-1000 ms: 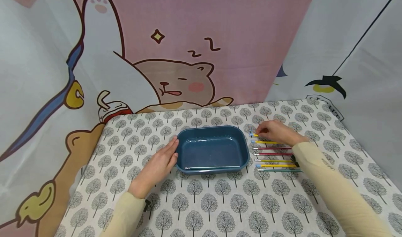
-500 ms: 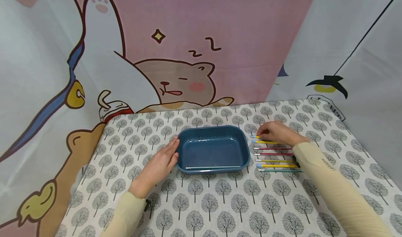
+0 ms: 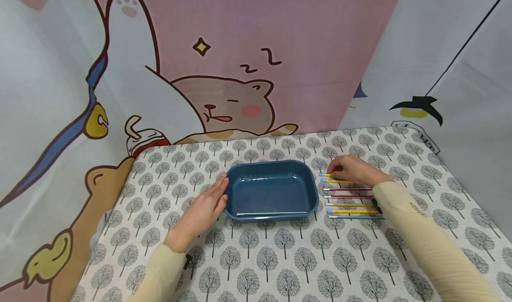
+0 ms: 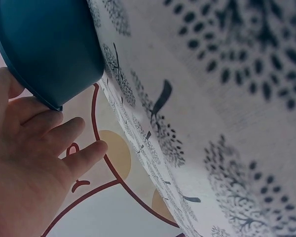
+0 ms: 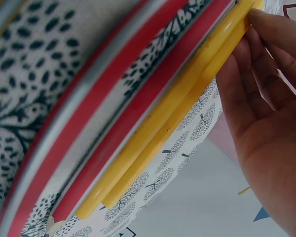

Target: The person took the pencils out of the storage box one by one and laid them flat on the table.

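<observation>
In the head view, my left hand (image 3: 202,213) lies against the left side of a dark blue rectangular tray (image 3: 272,193), fingers fairly straight. The left wrist view has its fingers touching the tray's rim (image 4: 32,91). One dark green pencil (image 3: 272,214) lies inside along the tray's near wall. To the right of the tray, my right hand (image 3: 356,168) pinches the farthest yellow pencil (image 5: 158,140) between thumb and fingers, near its blue-tipped end. A second yellow pencil (image 3: 336,181) lies right beside it, also with a blue tip.
Nearer me in the same row are red pencils (image 3: 348,196), a dull yellow pencil (image 3: 348,204), another yellow pencil (image 3: 352,211) and a green pencil (image 3: 356,217). The tree-print tablecloth (image 3: 264,257) meets a cartoon-printed curtain (image 3: 320,71) behind.
The pinched yellow pencil has shifted slightly toward me, closer to the yellow pencil beside it. My left hand and the tray stay where they were.
</observation>
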Demonstrator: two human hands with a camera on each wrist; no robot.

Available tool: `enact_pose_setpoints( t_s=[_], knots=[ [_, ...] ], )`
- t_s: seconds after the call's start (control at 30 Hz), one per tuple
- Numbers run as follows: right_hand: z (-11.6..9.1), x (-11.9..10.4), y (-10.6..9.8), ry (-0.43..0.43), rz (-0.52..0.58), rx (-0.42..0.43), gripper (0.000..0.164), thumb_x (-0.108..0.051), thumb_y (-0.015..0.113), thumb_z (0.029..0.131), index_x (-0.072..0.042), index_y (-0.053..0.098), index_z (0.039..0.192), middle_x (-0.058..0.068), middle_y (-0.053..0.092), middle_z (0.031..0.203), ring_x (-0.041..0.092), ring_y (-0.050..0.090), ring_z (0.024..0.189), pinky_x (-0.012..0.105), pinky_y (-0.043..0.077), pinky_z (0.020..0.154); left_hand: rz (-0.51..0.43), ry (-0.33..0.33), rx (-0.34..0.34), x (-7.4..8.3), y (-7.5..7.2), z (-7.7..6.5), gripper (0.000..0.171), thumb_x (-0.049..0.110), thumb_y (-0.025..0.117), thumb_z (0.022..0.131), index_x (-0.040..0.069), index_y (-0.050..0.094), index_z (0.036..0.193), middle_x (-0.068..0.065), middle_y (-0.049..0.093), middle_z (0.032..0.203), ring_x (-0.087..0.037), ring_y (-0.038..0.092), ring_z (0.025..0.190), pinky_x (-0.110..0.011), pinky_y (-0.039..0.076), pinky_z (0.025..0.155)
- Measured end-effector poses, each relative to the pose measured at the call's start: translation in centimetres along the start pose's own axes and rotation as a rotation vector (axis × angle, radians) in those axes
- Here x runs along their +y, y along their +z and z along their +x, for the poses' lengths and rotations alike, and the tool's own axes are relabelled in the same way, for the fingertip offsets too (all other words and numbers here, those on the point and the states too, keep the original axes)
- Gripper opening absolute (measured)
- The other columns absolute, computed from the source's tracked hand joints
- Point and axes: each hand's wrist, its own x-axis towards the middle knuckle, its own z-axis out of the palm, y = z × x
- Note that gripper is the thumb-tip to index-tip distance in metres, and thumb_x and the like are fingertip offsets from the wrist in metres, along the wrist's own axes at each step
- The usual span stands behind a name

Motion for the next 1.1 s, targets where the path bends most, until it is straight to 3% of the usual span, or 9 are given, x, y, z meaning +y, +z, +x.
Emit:
enact_pose_setpoints(
  t_s=[0.33, 0.6, 0.83, 1.0, 1.1],
  knots=[
    [-0.3, 0.1, -0.2, 0.007, 0.002, 0.000, 0.014, -0.010, 0.072, 0.097, -0.009, 0.078, 0.109, 0.007, 0.072, 0.110, 0.021, 0.066, 0.096, 0.047, 0.057, 0.085, -0.007, 0.001, -0.003, 0.1, -0.2, 0.0, 0.053, 0.021, 0.052, 0.110, 0.002, 0.040, 0.157, -0.009, 0.029, 0.167, -0.037, 0.042, 0.146, -0.053, 0.038, 0.119],
    [-1.4, -0.1, -1.0, 0.074, 0.001, 0.040, 0.035, -0.019, 0.070, 0.099, -0.001, 0.069, 0.129, 0.018, 0.066, 0.126, 0.036, 0.063, 0.114, 0.057, 0.054, 0.096, -0.014, 0.008, -0.002, 0.1, -0.2, 0.1, 0.052, 0.019, 0.052, 0.109, 0.001, 0.040, 0.157, -0.013, 0.032, 0.166, -0.037, 0.042, 0.146, -0.053, 0.038, 0.119],
    [-2.4, -0.4, -1.7, 0.081, -0.040, 0.100, 0.058, -0.033, 0.067, 0.102, 0.000, 0.054, 0.148, 0.030, 0.047, 0.151, 0.051, 0.042, 0.139, 0.069, 0.038, 0.112, -0.014, 0.012, -0.003, 0.0, -0.1, 0.1, 0.052, 0.019, 0.052, 0.109, 0.001, 0.040, 0.157, -0.012, 0.031, 0.166, -0.036, 0.042, 0.146, -0.052, 0.038, 0.119],
    [-2.9, -0.4, -1.8, 0.091, -0.042, 0.143, 0.083, -0.050, 0.063, 0.101, -0.008, 0.029, 0.164, 0.029, 0.026, 0.164, 0.052, 0.027, 0.148, 0.074, 0.026, 0.116, -0.018, 0.012, -0.001, 0.1, -0.1, 0.1, 0.052, 0.019, 0.052, 0.109, 0.001, 0.041, 0.157, -0.016, 0.034, 0.165, -0.037, 0.042, 0.146, -0.053, 0.038, 0.118],
    [-3.2, -0.8, -1.9, 0.082, -0.046, 0.174, 0.089, -0.057, 0.060, 0.101, -0.015, 0.018, 0.167, 0.026, 0.017, 0.169, 0.051, 0.019, 0.152, 0.076, 0.021, 0.116, -0.018, 0.005, -0.003, 0.1, -0.2, 0.1, 0.052, 0.020, 0.052, 0.110, 0.001, 0.040, 0.157, -0.015, 0.033, 0.165, -0.037, 0.042, 0.146, -0.053, 0.038, 0.118]
  ],
)
